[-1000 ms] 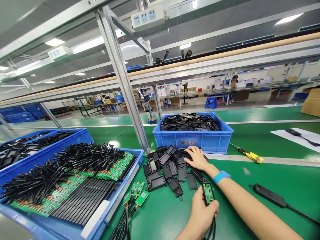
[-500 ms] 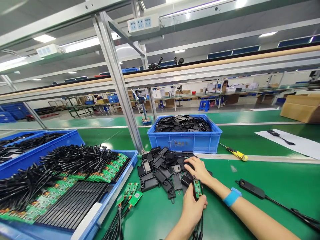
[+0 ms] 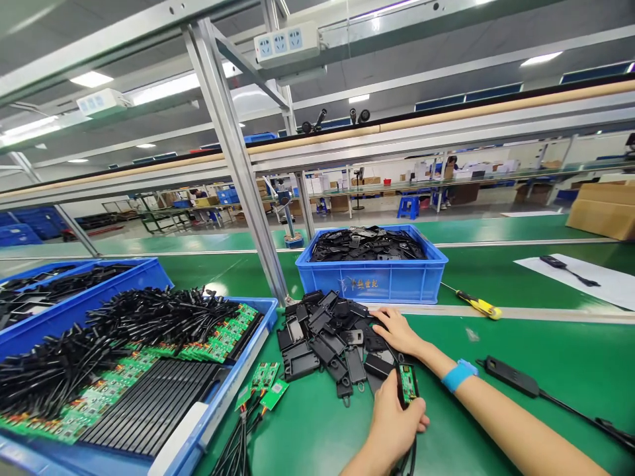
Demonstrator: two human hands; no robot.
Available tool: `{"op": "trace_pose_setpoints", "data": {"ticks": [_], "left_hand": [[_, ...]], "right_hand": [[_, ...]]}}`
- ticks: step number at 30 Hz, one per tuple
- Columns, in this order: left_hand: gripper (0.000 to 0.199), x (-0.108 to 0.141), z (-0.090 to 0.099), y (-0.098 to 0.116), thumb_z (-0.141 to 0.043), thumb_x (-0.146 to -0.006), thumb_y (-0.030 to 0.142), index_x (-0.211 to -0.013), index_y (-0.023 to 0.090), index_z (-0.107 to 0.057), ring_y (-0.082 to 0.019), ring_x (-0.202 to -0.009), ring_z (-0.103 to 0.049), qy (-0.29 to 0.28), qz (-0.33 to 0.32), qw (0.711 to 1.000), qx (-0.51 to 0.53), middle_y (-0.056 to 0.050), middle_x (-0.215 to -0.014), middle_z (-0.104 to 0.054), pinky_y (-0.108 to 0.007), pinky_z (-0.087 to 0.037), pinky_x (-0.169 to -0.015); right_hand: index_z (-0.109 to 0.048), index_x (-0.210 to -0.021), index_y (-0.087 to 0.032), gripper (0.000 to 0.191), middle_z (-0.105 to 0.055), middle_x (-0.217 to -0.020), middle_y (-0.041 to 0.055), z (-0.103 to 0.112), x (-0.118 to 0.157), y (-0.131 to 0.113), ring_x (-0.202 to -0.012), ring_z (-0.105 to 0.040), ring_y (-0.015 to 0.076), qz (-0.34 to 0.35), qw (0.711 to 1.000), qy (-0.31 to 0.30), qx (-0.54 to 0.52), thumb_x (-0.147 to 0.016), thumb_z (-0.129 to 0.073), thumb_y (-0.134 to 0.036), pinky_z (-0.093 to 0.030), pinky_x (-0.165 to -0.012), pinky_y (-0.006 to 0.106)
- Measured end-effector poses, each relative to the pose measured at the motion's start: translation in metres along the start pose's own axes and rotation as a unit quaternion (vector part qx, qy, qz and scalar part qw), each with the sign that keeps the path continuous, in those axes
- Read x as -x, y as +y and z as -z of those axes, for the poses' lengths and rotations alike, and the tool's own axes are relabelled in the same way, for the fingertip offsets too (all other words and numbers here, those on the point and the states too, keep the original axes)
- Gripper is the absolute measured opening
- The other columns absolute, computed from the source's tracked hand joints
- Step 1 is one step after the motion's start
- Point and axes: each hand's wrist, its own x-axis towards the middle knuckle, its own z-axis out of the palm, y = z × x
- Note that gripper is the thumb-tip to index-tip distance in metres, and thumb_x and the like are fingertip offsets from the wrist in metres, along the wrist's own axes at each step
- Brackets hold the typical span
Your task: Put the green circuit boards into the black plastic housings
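Between the thumb and fingers of my left hand (image 3: 394, 416) is a black casing with a green circuit board (image 3: 408, 383) inside it; black cables hang below. My right hand (image 3: 397, 332), with a blue wristband (image 3: 459, 375) on its wrist, rests at the right edge of a pile of black plastic casings (image 3: 327, 340). Its fingers are spread over the casings, and the fingertips touch the pile. Left of my hands, several loose green boards with cables (image 3: 262, 385) lie on the green table (image 3: 307, 443).
A blue tray (image 3: 191, 433) of boards and black cables stands at the left. Behind the pile is a blue bin (image 3: 370, 281) full of black parts. A yellow screwdriver (image 3: 480, 305) and a finished-looking black device (image 3: 510, 375) with a cable lie at the right.
Both hands and the objects appear slightly shifted to the right as the view turned. My left hand, with the casing, sits a little lower and further from my right fingers.
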Motion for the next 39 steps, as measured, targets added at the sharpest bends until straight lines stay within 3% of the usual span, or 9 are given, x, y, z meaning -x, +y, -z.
{"op": "trace_pose_setpoints", "data": {"ticks": [6, 9, 14, 18, 21, 24, 28, 35, 39], "left_hand": [[0.042, 0.000, 0.005, 0.005, -0.066, -0.066, 0.037, -0.098, 0.014, -0.050, -0.012, -0.046, -0.057, 0.009, -0.006, 1.000, 0.014, 0.004, -0.063, -0.049, -0.021, -0.043, -0.041], [0.052, 0.002, 0.006, 0.012, -0.068, -0.064, 0.043, -0.101, 0.012, -0.050, -0.010, -0.043, -0.054, 0.009, -0.005, 0.999, 0.053, 0.003, -0.063, -0.052, -0.022, -0.044, -0.043], [0.059, 0.007, 0.008, 0.017, -0.077, -0.055, 0.038, -0.102, 0.010, -0.053, -0.010, -0.051, -0.056, -0.031, 0.013, 0.992, 0.125, 0.001, -0.070, -0.056, -0.024, -0.049, -0.051], [0.059, 0.006, 0.011, 0.015, -0.079, -0.055, 0.030, -0.105, 0.011, -0.055, -0.010, -0.057, -0.059, -0.056, 0.034, 0.985, 0.157, -0.006, -0.083, -0.064, -0.024, -0.050, -0.056], [0.058, 0.004, 0.012, 0.013, -0.080, -0.054, 0.030, -0.104, 0.011, -0.056, -0.010, -0.057, -0.060, -0.063, 0.035, 0.985, 0.155, -0.009, -0.088, -0.067, -0.025, -0.050, -0.056], [0.061, 0.004, 0.010, 0.012, -0.083, -0.052, 0.032, -0.102, 0.011, -0.056, -0.012, -0.058, -0.061, -0.067, 0.034, 0.985, 0.158, -0.010, -0.087, -0.068, -0.026, -0.051, -0.058], [0.061, 0.006, 0.009, 0.015, -0.086, -0.047, 0.031, -0.098, 0.009, -0.059, -0.012, -0.059, -0.061, -0.082, 0.035, 0.984, 0.151, -0.009, -0.083, -0.068, -0.026, -0.051, -0.060], [0.059, 0.010, 0.010, 0.017, -0.087, -0.045, 0.022, -0.098, 0.010, -0.065, -0.014, -0.073, -0.063, -0.115, 0.030, 0.986, 0.114, -0.008, -0.087, -0.069, -0.026, -0.050, -0.073], [0.055, 0.011, 0.007, 0.016, -0.084, -0.051, 0.027, -0.099, 0.010, -0.064, -0.013, -0.068, -0.060, -0.118, 0.014, 0.990, 0.081, -0.009, -0.085, -0.068, -0.024, -0.049, -0.062]], "right_hand": [[-0.058, -0.116, -0.019, 0.036, -0.061, -0.113, 0.0096, 0.046, 0.038, 0.012, -0.106, -0.055, 0.0213, -0.017, 1.000, 0.003, -0.014, -0.093, -0.031, -0.028, -0.042, -0.092, 0.037], [-0.062, -0.102, -0.017, 0.026, -0.065, -0.094, 0.0090, 0.061, 0.064, 0.023, -0.086, -0.062, 0.0223, -0.060, 0.998, -0.008, 0.011, -0.084, -0.046, -0.025, -0.048, -0.078, 0.035], [-0.062, -0.102, -0.018, 0.028, -0.064, -0.089, 0.0071, 0.060, 0.104, 0.015, -0.076, -0.061, 0.0213, -0.053, 0.996, -0.038, 0.058, -0.074, -0.058, -0.020, -0.049, -0.068, 0.031], [-0.065, -0.080, -0.015, 0.019, -0.063, -0.074, 0.0121, 0.057, 0.119, 0.003, -0.077, -0.060, 0.0274, -0.060, 0.993, -0.017, 0.102, -0.075, -0.047, -0.013, -0.047, -0.071, 0.038], [-0.064, -0.093, -0.014, 0.030, -0.062, -0.072, 0.0116, 0.060, 0.123, -0.001, -0.075, -0.059, 0.0267, -0.079, 0.991, 0.014, 0.107, -0.083, -0.036, -0.015, -0.047, -0.070, 0.039], [-0.044, -0.127, -0.020, 0.040, -0.058, -0.081, 0.0052, 0.064, 0.126, -0.007, -0.066, -0.059, 0.0195, -0.106, 0.989, 0.094, -0.048, -0.090, -0.032, -0.028, -0.050, -0.064, 0.034], [-0.039, -0.126, -0.022, 0.048, -0.047, -0.073, -0.0035, 0.064, 0.130, -0.025, -0.056, -0.055, 0.0136, -0.113, 0.918, 0.107, -0.366, -0.086, -0.045, -0.048, -0.048, -0.054, 0.028], [-0.049, -0.110, -0.022, 0.030, -0.049, -0.072, -0.0032, 0.048, 0.140, -0.038, -0.062, -0.053, 0.0134, -0.099, 0.912, 0.038, -0.395, -0.086, -0.050, -0.040, -0.046, -0.056, 0.026], [-0.050, -0.111, -0.022, 0.033, -0.049, -0.078, -0.0020, 0.045, 0.141, -0.037, -0.061, -0.055, 0.0129, -0.112, 0.909, 0.037, -0.400, -0.083, -0.054, -0.040, -0.049, -0.057, 0.026]]}}
